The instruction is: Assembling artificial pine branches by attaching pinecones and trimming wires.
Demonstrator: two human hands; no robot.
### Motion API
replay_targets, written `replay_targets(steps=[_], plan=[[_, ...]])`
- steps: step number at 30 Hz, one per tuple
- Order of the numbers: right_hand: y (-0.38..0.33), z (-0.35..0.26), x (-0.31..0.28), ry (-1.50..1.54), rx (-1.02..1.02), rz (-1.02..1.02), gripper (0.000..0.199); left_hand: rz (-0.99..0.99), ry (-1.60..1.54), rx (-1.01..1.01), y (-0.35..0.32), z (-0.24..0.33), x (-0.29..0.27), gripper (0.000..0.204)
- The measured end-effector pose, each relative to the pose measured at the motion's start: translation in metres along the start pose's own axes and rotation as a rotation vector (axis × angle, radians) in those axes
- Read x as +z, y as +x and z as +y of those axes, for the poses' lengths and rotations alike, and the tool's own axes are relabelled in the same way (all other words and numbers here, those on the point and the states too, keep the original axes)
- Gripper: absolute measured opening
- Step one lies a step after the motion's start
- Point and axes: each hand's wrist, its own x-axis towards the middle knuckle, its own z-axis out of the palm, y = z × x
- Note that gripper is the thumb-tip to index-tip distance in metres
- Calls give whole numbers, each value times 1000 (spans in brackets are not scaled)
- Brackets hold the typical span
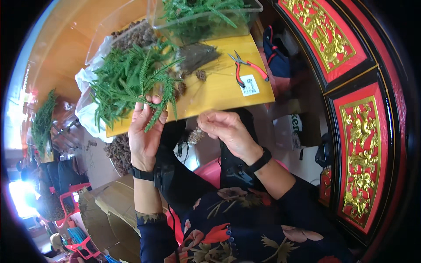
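My left hand (pixel 145 138) is closed round the lower end of a green pine sprig (pixel 154 79), holding it up at the near edge of the yellow table (pixel 219 96). To its right, my right hand (pixel 230 131) is in a pinch just off the table edge, apart from the sprig. Whatever its fingertips hold, if anything, is too small to make out. Behind the left hand lies a heap of similar green sprigs (pixel 112 81). A bundle of thin dark wires (pixel 196 57) and a small pine cone (pixel 201 75) lie beyond my hands.
Red-handled pliers (pixel 239 72) lie on the table's right side by a white label (pixel 250 85). A clear plastic box (pixel 210 28) of greenery stands at the back, near piled pine cones (pixel 133 35). Red-and-gold carved panels (pixel 359 162) rise on the right; cardboard (pixel 116 210) sits lower left.
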Motion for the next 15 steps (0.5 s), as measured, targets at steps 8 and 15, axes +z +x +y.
replay_targets(steps=[8, 15], plan=[[3, -10, -7, -266, -56, -11, 6, -51, -260, -188, -24, -21, -13, 26], [1, -7, -6, -717, -398, -169, 9, -200, -474, -527, -27, -20, -30, 33]])
